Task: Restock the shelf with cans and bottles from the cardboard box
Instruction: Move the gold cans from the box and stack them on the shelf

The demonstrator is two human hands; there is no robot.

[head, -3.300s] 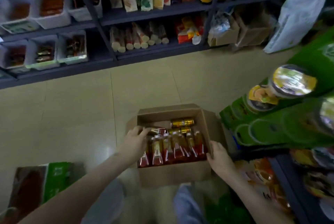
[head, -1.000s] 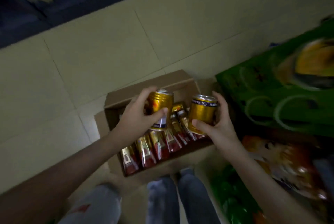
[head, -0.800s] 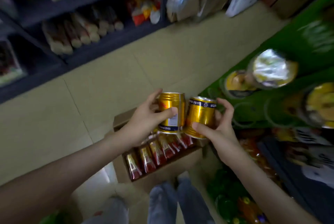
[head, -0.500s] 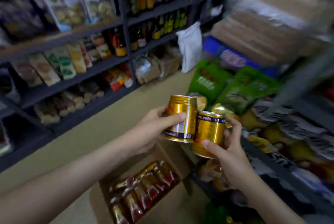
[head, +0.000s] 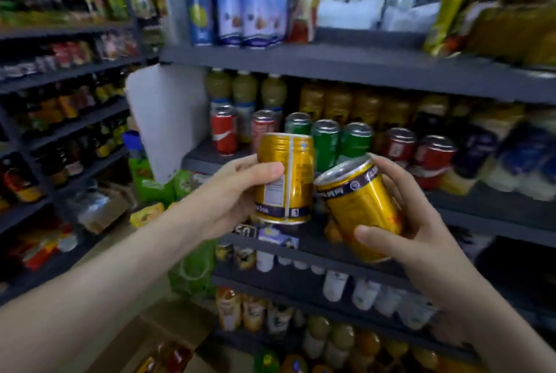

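Observation:
My left hand (head: 233,192) grips an upright gold can (head: 285,178) with a dark band near its base. My right hand (head: 412,231) holds a second gold can (head: 358,207), tilted with its top leaning left, close beside the first. Both cans hover in front of the dark drinks shelf (head: 481,213), where red and green cans (head: 326,144) stand in a row with bottles behind them. The cardboard box (head: 144,339) sits on the floor at the bottom left, with red-labelled bottles (head: 174,357) showing inside.
Tall blue cartons (head: 240,2) stand on the shelf above. Lower shelves hold white cups (head: 335,282) and more bottles. A second dark shelving unit (head: 60,120) runs along the left. Green bags (head: 153,186) and a white sack (head: 168,120) lie between the two units.
Both hands have lifted a gold can each out of the box and up to drinks-shelf height. The view has swung from the floor to the shelf, and the right can is now tilted.

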